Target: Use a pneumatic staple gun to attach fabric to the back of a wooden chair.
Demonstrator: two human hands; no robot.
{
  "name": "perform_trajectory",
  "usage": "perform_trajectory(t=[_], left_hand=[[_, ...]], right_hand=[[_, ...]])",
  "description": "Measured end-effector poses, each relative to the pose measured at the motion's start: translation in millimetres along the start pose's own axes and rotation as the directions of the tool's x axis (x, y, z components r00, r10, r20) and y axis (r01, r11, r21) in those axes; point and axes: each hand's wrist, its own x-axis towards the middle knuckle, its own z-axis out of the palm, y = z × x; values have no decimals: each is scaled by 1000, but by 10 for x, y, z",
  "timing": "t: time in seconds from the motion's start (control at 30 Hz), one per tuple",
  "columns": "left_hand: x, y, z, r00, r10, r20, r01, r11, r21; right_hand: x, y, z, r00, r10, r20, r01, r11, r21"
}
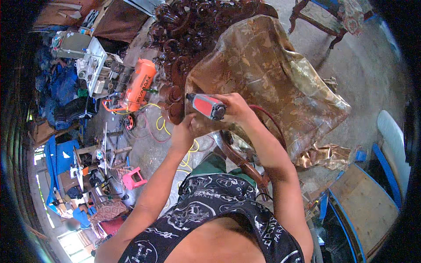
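In my right hand [237, 108] is a red and grey staple gun [206, 106], its nose pointing left at the fabric's edge beside the carved wood. My left hand [183, 133] is closed at the near left edge of the brown floral upholstery fabric [245, 57], seemingly pinching it; the fingertips are partly hidden. This fabric drapes over a dark, glossy carved wooden furniture frame [177, 61] and hangs loose to the right. A rounded, scrolled wooden end [172, 105] stands just beyond my left hand. A dark red hose [274, 122] curves behind my right forearm.
An orange air compressor [141, 85] stands at left, with a yellow hose [190, 155] looping across the floor. A pink stool [133, 178] is nearby. Shiny fabric scraps [324, 155] and a blue-edged wooden panel [364, 206] lie right. A person in blue [82, 215] is at lower left.
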Motion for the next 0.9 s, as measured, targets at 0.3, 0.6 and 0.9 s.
perform_trajectory(t=[0.3, 0.6, 0.9], left_hand=[[-154, 116, -153, 997, -65, -42, 71, 985, 159], [-187, -52, 34, 929, 139, -342, -148, 989, 1], [-256, -74, -38, 938, -45, -344, 41, 999, -21]], right_hand=[[-48, 38, 103, 996, 89, 3, -89, 992, 90], [-53, -30, 79, 998, 70, -8, -68, 987, 145], [-51, 48, 151, 997, 74, 15, -75, 986, 151]])
